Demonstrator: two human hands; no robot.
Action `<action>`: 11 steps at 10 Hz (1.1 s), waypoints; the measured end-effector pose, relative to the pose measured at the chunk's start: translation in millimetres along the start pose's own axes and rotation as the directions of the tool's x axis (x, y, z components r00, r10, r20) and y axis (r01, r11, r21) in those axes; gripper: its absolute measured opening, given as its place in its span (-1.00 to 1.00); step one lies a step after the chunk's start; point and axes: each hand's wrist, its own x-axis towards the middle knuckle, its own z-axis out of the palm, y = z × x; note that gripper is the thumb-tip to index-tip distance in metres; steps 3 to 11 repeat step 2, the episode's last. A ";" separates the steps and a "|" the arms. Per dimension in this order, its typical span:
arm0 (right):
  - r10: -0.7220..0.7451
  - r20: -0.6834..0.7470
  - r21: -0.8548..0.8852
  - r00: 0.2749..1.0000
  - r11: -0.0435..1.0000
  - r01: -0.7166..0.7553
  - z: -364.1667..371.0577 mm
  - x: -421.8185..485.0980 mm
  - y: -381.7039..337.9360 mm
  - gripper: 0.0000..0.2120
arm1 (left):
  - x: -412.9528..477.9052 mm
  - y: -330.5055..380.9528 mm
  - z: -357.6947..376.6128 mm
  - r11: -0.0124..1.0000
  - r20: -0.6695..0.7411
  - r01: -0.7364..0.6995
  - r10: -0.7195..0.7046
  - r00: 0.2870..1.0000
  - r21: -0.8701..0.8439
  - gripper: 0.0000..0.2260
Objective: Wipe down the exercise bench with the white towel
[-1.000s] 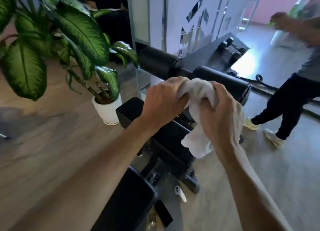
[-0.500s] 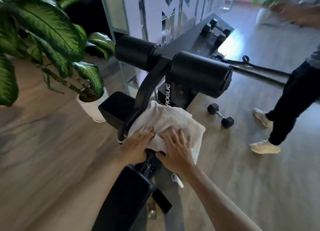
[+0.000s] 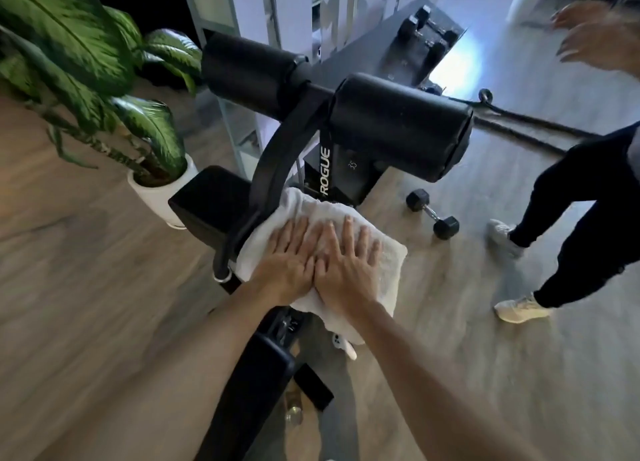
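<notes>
Lying spread out on the seat pad of the black padded exercise bench point(image 3: 207, 201), the white cloth towel point(image 3: 388, 263) is pressed flat by both hands. A second ago it was bunched up and held in the air in two closed fists; half a second ago it was only partly flattened. The left hand point(image 3: 284, 266) and the right hand point(image 3: 343, 273) are laid open on it, palms down, fingers spread, side by side and touching. One corner of the towel is draped over the right edge of the pad. Two thick black foam rollers point(image 3: 398, 125) are seen just above the towel. A small black dumbbell point(image 3: 433, 215) is seen on the wooden floor near the bench. A green leafy plant in a white pot point(image 3: 156, 190) is seen at the left, just beside the pad. Another person's dark trouser legs point(image 3: 571, 218) are seen at the right.
</notes>
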 end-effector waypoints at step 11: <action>0.010 0.061 0.057 0.998 0.998 -0.013 -16.3 3.6 -4.2 -0.37 | 6.0 2.7 -37.8 0.895 0.057 0.193 -0.186 0.981 -0.403 -0.35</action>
